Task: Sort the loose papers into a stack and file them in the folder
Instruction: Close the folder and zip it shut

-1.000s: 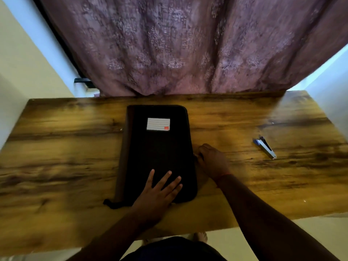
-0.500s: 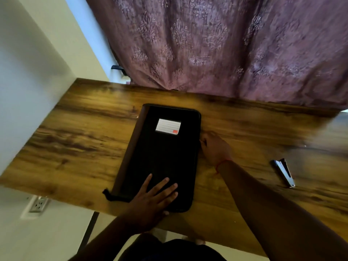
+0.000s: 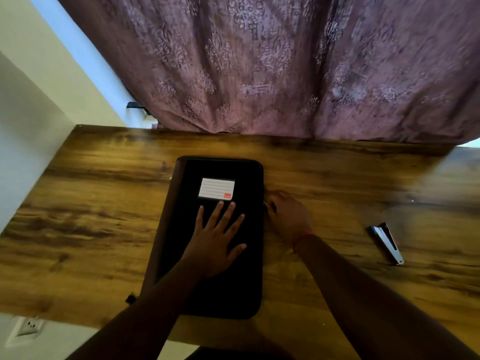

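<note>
Left hand (image 3: 217,242) slid up folder (image 3: 181,229), flat | right hand (image 3: 288,216) pinches zipper | stapler (image 3: 387,242) right

One folder (image 3: 207,281) with one label (image 3: 217,188), one stapler (image 3: 386,242), two hands, left (image 3: 217,242) and right (image 3: 289,216), one table (image 3: 91,216), one curtain (image 3: 285,66), one socket (image 3: 27,327).

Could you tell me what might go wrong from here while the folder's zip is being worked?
The right hand pinches at the folder edge; a hard tug could skew it under the flat left hand. No papers are visible, so filing can't be confirmed. The right forearm could knock the stapler.
</note>
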Tool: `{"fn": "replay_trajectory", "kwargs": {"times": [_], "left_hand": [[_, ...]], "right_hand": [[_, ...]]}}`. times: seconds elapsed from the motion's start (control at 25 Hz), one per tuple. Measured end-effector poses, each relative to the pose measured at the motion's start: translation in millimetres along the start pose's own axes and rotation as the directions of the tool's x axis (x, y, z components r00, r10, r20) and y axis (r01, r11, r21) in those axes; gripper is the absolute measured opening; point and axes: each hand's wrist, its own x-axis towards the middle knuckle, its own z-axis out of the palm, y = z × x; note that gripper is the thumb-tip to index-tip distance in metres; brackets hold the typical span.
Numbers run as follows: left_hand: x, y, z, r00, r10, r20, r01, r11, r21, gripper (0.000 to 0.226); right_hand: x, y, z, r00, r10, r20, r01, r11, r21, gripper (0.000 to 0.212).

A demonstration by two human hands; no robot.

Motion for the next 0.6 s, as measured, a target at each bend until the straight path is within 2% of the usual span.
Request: {"fn": "replay_trajectory", "kwargs": {"times": [0.2, 0.36, 0.48, 0.6], "left_hand": [[-1, -1, 0, 0.998, 0.052, -0.033, -0.053, 0.998, -0.026, 0.076], [2, -3, -2, 0.998, 0.062, -0.011, -0.062, 0.996, -0.066, 0.077], [5, -6, -2, 0.997, 0.073, -0.002, -0.073, 0.991, -0.116, 0.076], [5, -7, -2, 0.992, 0.126, -0.001, -0.124, 0.978, -0.169, 0.074]], "right_hand": [[40, 5, -2, 0.997, 0.08, -0.004, -0.079, 0.995, 0.063, 0.009], [94, 13, -7, 0.999, 0.038, -0.027, -0.036, 0.998, 0.059, 0.006], [132, 15, -11, 0.998, -0.063, 0.02, 0.063, 0.998, 0.012, 0.013], [159, 16, -18, 0.967, -0.235, 0.101, 0.245, 0.964, -0.103, 0.018]]}}
